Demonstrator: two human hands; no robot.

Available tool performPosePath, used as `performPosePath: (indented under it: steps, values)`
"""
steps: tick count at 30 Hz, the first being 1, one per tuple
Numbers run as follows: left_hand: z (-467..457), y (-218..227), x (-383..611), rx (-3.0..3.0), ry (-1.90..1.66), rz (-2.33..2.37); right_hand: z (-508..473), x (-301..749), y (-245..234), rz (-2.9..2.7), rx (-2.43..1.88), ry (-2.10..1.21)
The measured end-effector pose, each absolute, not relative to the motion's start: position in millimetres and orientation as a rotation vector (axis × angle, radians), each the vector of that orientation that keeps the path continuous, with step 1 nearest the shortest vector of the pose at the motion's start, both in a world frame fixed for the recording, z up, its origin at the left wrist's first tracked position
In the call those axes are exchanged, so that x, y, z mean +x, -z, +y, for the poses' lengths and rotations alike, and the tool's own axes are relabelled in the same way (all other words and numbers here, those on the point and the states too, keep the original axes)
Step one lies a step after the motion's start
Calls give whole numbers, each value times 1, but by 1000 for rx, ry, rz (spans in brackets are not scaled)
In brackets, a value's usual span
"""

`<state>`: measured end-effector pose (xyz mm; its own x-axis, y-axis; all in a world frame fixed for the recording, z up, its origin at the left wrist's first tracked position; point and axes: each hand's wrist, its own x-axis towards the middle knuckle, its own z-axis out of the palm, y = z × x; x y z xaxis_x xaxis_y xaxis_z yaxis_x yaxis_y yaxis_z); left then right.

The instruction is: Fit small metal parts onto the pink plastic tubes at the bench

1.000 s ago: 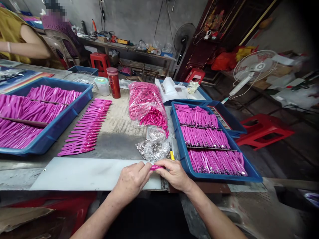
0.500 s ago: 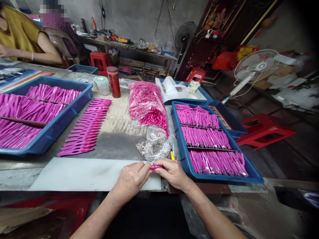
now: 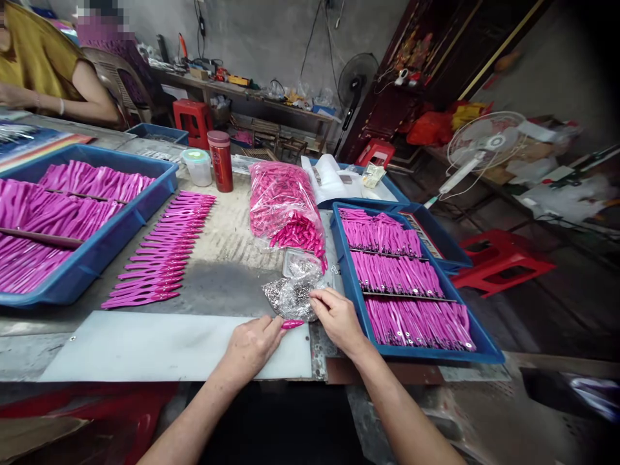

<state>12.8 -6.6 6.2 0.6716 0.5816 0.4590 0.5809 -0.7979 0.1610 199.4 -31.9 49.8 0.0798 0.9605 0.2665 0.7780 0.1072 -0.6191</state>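
Note:
My left hand (image 3: 256, 342) is closed on a small glossy pink pointed piece (image 3: 292, 324), whose tip juts out to the right above the white board (image 3: 169, 345). My right hand (image 3: 338, 318) is at the edge of a clear plastic bag of tiny metal parts (image 3: 290, 294), thumb and fingertips pinched together; whatever they hold is too small to make out. Left of the bag lies a slanted row of pink strap-like pieces (image 3: 157, 258) with darker pointed ends. Behind the metal parts stands a clear bag of pink pointed pieces (image 3: 285, 203), open toward me.
A blue tray (image 3: 361, 316) of pink strips flanks my right hand; another blue tray (image 3: 140, 223) stands at the left. A red tumbler (image 3: 221, 161) and a lidded plastic tub (image 3: 197, 168) are farther back. Another person (image 3: 48, 71) sits at the far left. A white fan (image 3: 484, 145) stands right.
My right hand has let go of the pink piece and moved up to the bag of metal parts. My left hand still grips the piece, slightly farther left.

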Motion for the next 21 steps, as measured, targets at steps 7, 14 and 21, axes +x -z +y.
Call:
performPosePath:
  steps: [7,14,21]
  values:
    - [-6,-7,13,2859,-809,988,-6,195,-48,-2169,-2099,-177]
    - [-7,-7,13,2830,-774,985,5,188,-49,-2428,-2253,-138]
    - [-7,-7,13,2830,-778,981,12,185,-48,-2509,-2257,-152]
